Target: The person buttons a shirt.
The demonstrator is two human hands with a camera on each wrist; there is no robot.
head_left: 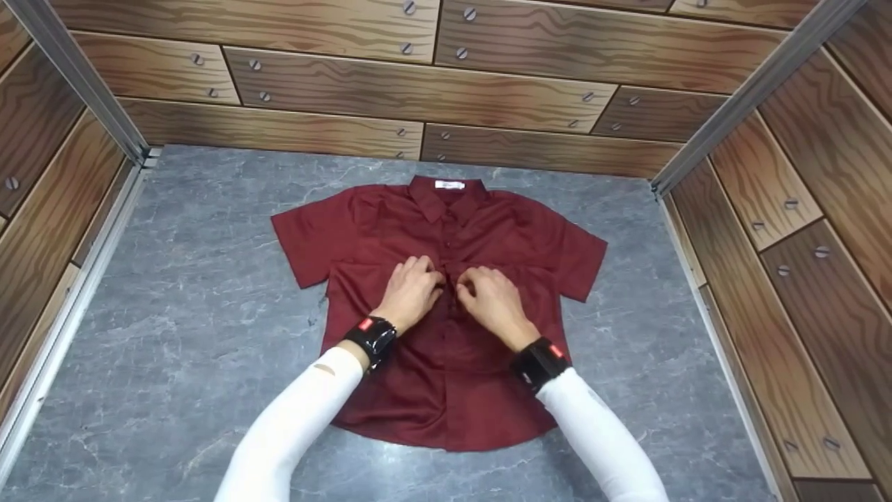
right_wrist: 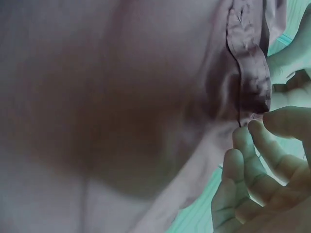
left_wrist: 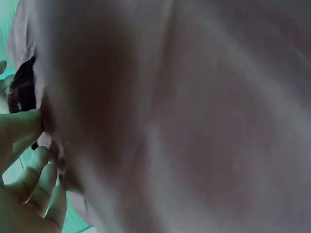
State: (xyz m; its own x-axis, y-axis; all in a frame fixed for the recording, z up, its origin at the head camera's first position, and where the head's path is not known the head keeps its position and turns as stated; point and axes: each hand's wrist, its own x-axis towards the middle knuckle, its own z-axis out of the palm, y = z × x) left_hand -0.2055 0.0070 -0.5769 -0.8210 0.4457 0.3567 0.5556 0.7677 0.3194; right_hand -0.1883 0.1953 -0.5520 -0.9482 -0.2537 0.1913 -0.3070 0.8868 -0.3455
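Observation:
A dark red short-sleeved shirt (head_left: 502, 397) lies front up, collar (head_left: 428, 202) at the far side and sleeves spread. At mid-chest, my left hand (head_left: 411, 289) pinches the edge of its front opening between thumb and fingers. Just across the opening, my right hand (head_left: 493, 300) pinches the other front edge. The right wrist view shows the thumb and fingertips on the stitched button placket (right_wrist: 250, 73), which is lifted in a fold. In the left wrist view, raised cloth (left_wrist: 194, 121) fills most of the frame beside the fingers.
The shirt is spread on a grey marbled tabletop (head_left: 195, 314). Wood-patterned panels (head_left: 390, 84) enclose the back and both sides, with metal rails at the corners. A white label (head_left: 449, 185) shows inside the collar.

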